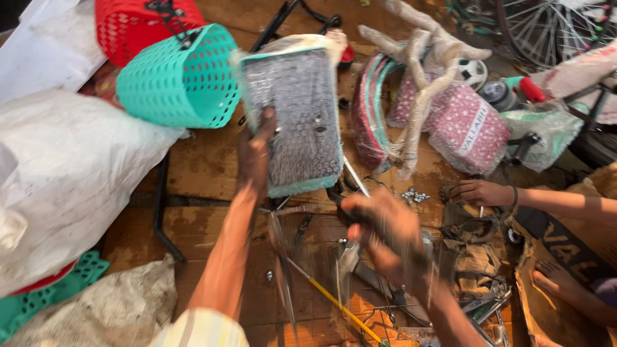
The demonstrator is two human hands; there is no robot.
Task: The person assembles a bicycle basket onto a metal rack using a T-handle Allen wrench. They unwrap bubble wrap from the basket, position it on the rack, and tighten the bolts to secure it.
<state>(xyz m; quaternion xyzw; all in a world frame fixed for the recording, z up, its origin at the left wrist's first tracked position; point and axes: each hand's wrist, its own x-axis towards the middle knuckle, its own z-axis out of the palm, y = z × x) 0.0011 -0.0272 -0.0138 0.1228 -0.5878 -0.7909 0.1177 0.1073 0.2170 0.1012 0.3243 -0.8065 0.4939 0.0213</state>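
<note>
A worn brown wooden floor (205,160), stained and scuffed, carries everything here. At the left lies a big white woven plastic sack (71,173), crumpled and bulging, with a coarser grey sack (109,308) below it. Above them a teal perforated plastic basket (180,77) lies tipped on its side, its open mouth towards the right, touching a red perforated plastic basket (128,22) behind it. To the right sit bicycle parts in clear crinkled film: a pink-patterned wrapped bundle (463,125), tan paper-wrapped tubes (424,77) crossing over it, and curved red and teal mudguards (369,109) just beside. A spoked wheel (546,26) shows at the top right.

In the middle, held up over the floor, is a grey perforated basket with teal rim, wrapped in clear plastic (299,115). The left hand (256,154) reaches up with the arm stretched forward and grips the basket's left edge, fingers closed on it. The right hand (382,231) is blurred, raised lower and to the right, curled around a dark object (352,213) I cannot make out; it is well apart from the left. Below it lie a thin yellow-handled rod (331,302) and scattered metal tools (488,299). Another person's hand (479,191) rests on the floor at the right, near small silvery bolts (414,195).
</note>
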